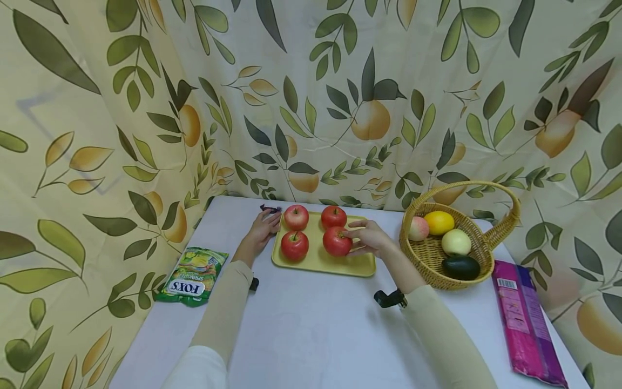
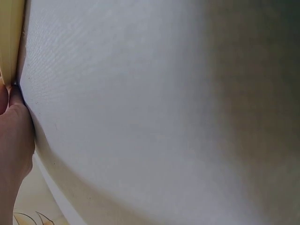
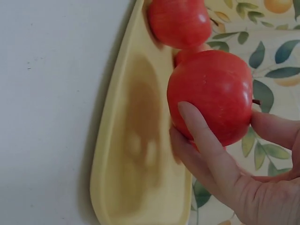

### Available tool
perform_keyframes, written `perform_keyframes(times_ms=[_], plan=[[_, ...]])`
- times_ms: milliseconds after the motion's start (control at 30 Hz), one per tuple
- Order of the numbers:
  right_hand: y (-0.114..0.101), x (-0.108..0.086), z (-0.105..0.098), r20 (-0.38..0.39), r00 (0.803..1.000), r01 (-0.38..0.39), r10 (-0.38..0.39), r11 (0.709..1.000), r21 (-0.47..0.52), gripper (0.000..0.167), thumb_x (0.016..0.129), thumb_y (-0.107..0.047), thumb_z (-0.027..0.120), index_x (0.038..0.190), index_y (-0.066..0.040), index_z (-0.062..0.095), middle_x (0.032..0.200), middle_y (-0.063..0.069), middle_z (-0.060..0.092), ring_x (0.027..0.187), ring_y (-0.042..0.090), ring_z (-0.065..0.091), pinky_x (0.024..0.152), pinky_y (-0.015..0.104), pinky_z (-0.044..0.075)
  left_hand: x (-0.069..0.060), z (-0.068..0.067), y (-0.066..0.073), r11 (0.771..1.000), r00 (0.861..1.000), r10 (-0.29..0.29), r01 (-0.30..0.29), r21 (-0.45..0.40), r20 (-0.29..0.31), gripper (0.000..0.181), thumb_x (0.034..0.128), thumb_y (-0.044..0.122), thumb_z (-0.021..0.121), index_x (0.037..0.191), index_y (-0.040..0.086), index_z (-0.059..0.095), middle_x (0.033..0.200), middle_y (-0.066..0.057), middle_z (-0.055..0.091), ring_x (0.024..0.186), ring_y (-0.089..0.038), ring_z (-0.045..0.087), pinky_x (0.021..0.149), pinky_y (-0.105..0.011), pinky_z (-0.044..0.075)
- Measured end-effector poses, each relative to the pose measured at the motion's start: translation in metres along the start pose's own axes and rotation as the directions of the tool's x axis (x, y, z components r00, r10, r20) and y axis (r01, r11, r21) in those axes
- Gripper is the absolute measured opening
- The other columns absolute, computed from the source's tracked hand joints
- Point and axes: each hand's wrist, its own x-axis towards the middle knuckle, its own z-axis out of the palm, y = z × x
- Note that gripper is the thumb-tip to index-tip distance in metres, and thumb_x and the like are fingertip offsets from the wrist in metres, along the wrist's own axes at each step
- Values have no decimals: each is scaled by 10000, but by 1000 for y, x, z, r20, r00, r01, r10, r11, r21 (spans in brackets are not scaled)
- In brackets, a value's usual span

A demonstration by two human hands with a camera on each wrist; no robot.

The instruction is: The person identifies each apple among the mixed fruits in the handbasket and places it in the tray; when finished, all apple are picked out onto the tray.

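On a yellow tray (image 1: 350, 267) sit red apples: one at the back left (image 1: 296, 217), one at the front left (image 1: 294, 246) and one at the back right (image 1: 333, 217). My right hand (image 1: 367, 237) grips a further red apple (image 3: 211, 96), thumb and fingers around its sides. That apple is held over the tray's right half, its shadow falling on the tray. At the tray's left edge is my left hand (image 1: 264, 229); the left wrist view shows its fingers pinching the rim, partly cut off. A small dark wrapped piece (image 1: 270, 208) lies just beyond its fingertips.
A wicker basket (image 1: 439, 278) on the right holds a yellow lemon-like fruit, a peach, a pale round one and a dark green oval one. Beside it lies a pink and purple packet (image 1: 527, 324). A green Fox's bag (image 1: 193, 275) lies left. Patterned curtains enclose the white table (image 1: 311, 335).
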Motion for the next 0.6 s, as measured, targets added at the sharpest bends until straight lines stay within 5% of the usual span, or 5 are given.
perform_keyframes(times_ms=[267, 600], plan=[[8, 9, 8, 2, 1000, 6, -6, 999, 35, 679, 1014, -73, 643, 1565, 72, 273, 1446, 302, 428, 994, 398, 696, 939, 624, 538, 0, -1, 1, 1000, 1000, 4, -4, 2, -5, 899, 924, -304, 423, 1662, 97, 103, 1643, -193, 380, 1495, -297, 413, 1043, -323, 475], [15, 15, 12, -44, 999, -7, 10, 998, 57, 683, 996, -79, 684, 1547, 72, 310, 1351, 276, 528, 878, 381, 736, 887, 588, 579, 0, 0, -1, 1000, 1000, 14, -14, -1, 4, 897, 917, -312, 407, 1659, 84, 96, 1647, -203, 368, 1501, -309, 400, 1033, -318, 477]])
